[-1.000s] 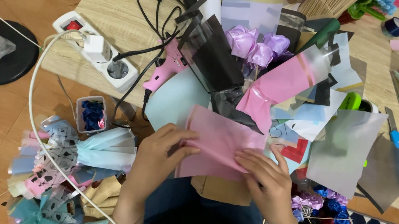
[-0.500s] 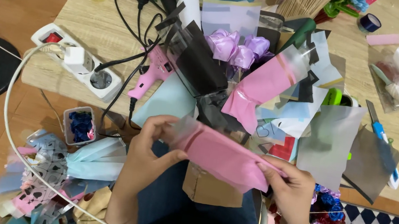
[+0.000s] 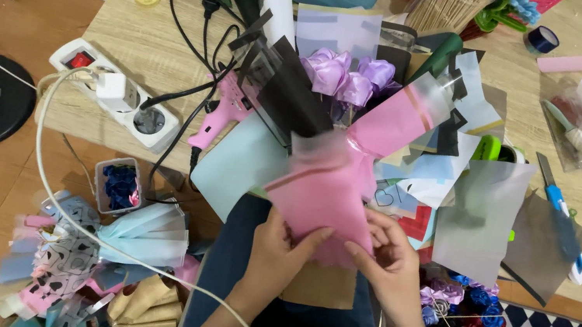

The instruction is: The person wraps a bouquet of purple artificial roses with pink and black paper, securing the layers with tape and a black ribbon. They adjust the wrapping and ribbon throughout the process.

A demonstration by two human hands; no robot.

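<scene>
At table edge, over lap: pink wrapping sheet [image 3: 321, 192], flat a sec ago, now tipped upright vs. bouquet [image 3: 345, 78]. Left hand [image 3: 277, 244] & right hand [image 3: 386, 254] both pinching its lower edge; wrap being fitted.

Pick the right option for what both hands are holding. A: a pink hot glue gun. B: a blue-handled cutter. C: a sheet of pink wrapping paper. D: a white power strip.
C: the left hand and right hand both grip the lower edge of the pink wrapping paper, while the pink hot glue gun lies untouched on the table.
</scene>
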